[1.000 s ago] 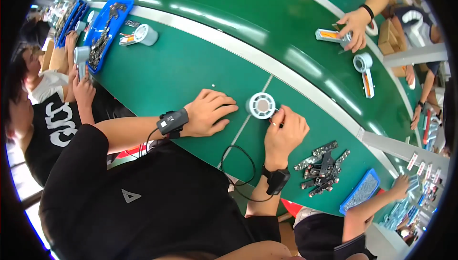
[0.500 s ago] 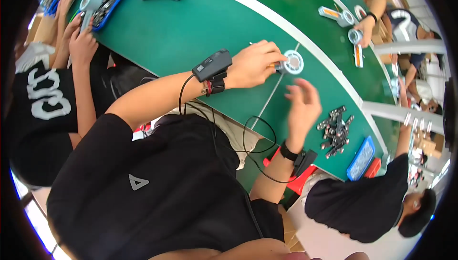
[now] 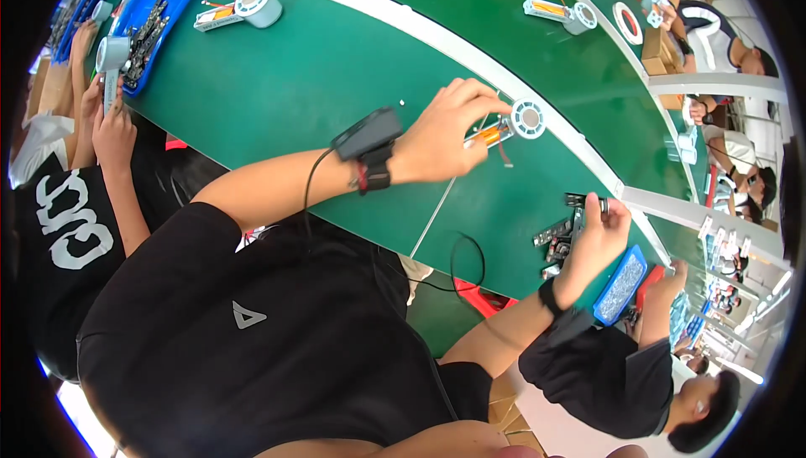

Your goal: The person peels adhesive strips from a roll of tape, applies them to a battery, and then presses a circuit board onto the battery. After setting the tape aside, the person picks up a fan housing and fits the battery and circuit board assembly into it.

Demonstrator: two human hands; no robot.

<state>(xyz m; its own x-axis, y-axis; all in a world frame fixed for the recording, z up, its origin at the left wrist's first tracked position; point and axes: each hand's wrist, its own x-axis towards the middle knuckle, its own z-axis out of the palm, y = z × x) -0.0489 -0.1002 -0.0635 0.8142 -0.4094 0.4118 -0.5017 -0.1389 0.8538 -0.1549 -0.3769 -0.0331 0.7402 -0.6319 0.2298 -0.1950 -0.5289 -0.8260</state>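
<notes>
My left hand (image 3: 445, 132) is closed on the handle of a pale grey-blue handheld fan housing (image 3: 527, 119), thumb and fingers on either side. Its round, slotted head points away to the right. An orange battery (image 3: 489, 135) shows in the open handle, and thin wires stick out near the head. My right hand (image 3: 598, 244) is over a heap of small black parts (image 3: 556, 235) at the right of the table. Its fingertips are pinched around a small black part (image 3: 604, 205), partly hidden by the fingers.
A blue tray (image 3: 621, 286) of small pieces lies right of the heap. Another fan housing (image 3: 259, 5) rests at the far left, near a blue bin (image 3: 168, 17) of black parts. A white strip (image 3: 403, 11) edges the green table. Co-workers sit on both sides and opposite.
My right hand has moved right, from near the fan housing to the heap, and now pinches a black part. The left hand still holds the housing, now with its battery exposed to view.
</notes>
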